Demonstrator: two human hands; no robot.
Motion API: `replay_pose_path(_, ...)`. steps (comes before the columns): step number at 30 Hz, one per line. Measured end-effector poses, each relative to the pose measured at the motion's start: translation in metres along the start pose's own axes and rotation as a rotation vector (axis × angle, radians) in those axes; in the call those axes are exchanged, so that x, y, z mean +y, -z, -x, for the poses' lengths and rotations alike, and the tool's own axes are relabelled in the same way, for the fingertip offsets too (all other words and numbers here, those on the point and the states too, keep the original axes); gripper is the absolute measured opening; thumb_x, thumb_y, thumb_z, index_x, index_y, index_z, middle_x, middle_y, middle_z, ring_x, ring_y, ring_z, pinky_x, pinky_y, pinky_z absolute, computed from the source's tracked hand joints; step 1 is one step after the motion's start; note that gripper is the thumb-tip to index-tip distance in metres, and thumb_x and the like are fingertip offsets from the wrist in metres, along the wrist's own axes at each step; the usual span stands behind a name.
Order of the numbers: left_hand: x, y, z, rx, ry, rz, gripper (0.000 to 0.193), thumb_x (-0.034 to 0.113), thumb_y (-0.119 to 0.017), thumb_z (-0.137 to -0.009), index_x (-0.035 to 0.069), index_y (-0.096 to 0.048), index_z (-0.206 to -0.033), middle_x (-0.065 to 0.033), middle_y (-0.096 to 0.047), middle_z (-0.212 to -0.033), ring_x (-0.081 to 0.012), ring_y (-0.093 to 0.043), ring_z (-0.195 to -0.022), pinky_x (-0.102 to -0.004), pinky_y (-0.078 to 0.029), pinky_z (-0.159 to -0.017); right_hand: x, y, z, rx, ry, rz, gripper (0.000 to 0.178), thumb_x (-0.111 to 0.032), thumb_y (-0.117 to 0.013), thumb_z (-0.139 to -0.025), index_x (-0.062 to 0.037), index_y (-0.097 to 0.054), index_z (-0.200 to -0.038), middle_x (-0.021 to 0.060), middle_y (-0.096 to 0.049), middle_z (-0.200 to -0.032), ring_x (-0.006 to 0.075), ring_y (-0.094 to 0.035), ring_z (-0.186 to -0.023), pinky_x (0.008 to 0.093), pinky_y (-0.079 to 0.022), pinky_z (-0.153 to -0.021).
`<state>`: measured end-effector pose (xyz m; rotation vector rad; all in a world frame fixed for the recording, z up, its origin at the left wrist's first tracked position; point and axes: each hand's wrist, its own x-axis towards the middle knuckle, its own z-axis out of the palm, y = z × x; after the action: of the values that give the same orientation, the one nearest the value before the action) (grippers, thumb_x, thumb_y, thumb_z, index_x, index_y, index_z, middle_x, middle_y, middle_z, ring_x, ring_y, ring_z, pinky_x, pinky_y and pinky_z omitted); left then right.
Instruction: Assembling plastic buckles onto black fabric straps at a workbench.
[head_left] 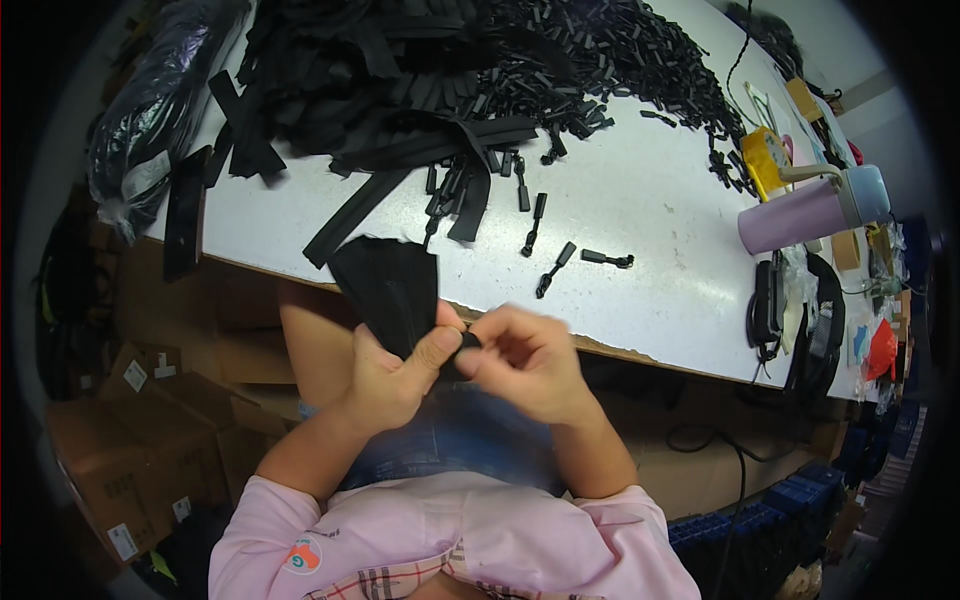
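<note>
Above my lap, at the table's near edge, my left hand (400,375) is closed on a fanned bunch of black zipper strips (392,290). My right hand (530,362) is closed beside it, its thumb and forefinger at a small black piece (468,342) that sticks out past my left thumb. Whether that piece is a strip's end or a zipper pull, I cannot tell; the right fingers are slightly blurred. On the white table (660,290) just beyond lie several loose black zipper pulls (537,222) with cord-like ends.
A heap of black zipper strips (340,90) covers the far left, with a pile of small black pulls (620,60) behind. A plastic-wrapped bundle (155,100) lies at the left edge. At right stand a lilac bottle (795,217) and a yellow tape dispenser (764,160). Cardboard boxes (140,450) sit below left.
</note>
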<state>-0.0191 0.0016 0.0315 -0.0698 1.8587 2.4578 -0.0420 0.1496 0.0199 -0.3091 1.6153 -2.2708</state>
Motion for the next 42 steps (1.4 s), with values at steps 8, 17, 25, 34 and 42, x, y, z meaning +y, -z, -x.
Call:
replay_pose_path(8,-0.004,0.007,-0.005,-0.071,0.072,-0.156,0.017,0.017,-0.056,-0.082,0.0,-0.055,-0.084,-0.0006,-0.054,-0.066,-0.0044,-0.049,-0.058,-0.0191,-0.04,-0.049,-0.009,-0.016,-0.004,0.161,0.49,0.595,0.028,-0.002,-0.066,-0.062,-0.0026,-0.059,-0.089,0.0078,-0.054,-0.08,0.0131,-0.049,-0.057,0.0224,-0.038,-0.044)
replay_pose_path(17,-0.013,0.008,0.0,-0.203,-0.035,-0.128,0.014,0.008,-0.058,-0.078,0.0,-0.054,-0.088,-0.0019,-0.056,-0.07,-0.0059,-0.051,-0.06,-0.0191,-0.042,-0.054,0.0,-0.004,0.01,0.045,0.221,0.26,0.009,-0.002,-0.063,-0.07,-0.0007,-0.056,-0.076,0.0039,-0.053,-0.068,0.0078,-0.046,-0.053,0.0187,-0.036,-0.047)
replay_pose_path(25,-0.017,0.0,0.013,-0.096,-0.127,-0.139,0.013,0.003,-0.063,-0.073,0.002,-0.056,-0.083,-0.0022,-0.054,-0.075,-0.0069,-0.05,-0.066,-0.0216,-0.043,-0.054,0.012,0.003,0.02,0.052,0.163,0.166,0.004,-0.003,-0.057,-0.077,0.0003,-0.056,-0.075,0.0017,-0.054,-0.069,0.0035,-0.046,-0.056,0.0161,-0.035,-0.047)
replay_pose_path(34,-0.008,-0.002,0.004,-0.07,0.288,0.345,0.015,0.013,-0.052,-0.082,0.001,-0.047,-0.09,-0.0057,-0.049,-0.063,-0.0135,-0.051,-0.05,-0.0252,-0.046,-0.048,-0.008,0.016,0.011,0.41,0.59,1.37,0.021,-0.011,-0.066,-0.066,-0.0048,-0.059,-0.085,0.0074,-0.053,-0.082,0.0154,-0.046,-0.057,0.0261,-0.036,-0.047)
replay_pose_path(42,-0.02,-0.005,0.004,-0.056,0.235,0.055,0.018,0.017,-0.055,-0.082,0.001,-0.054,-0.09,-0.0012,-0.052,-0.075,-0.0078,-0.049,-0.07,-0.0211,-0.042,-0.059,0.007,0.03,0.006,0.447,0.627,1.426,0.022,-0.002,-0.063,-0.062,-0.0016,-0.056,-0.083,0.0086,-0.051,-0.078,0.0231,-0.047,-0.063,0.0314,-0.039,-0.056)
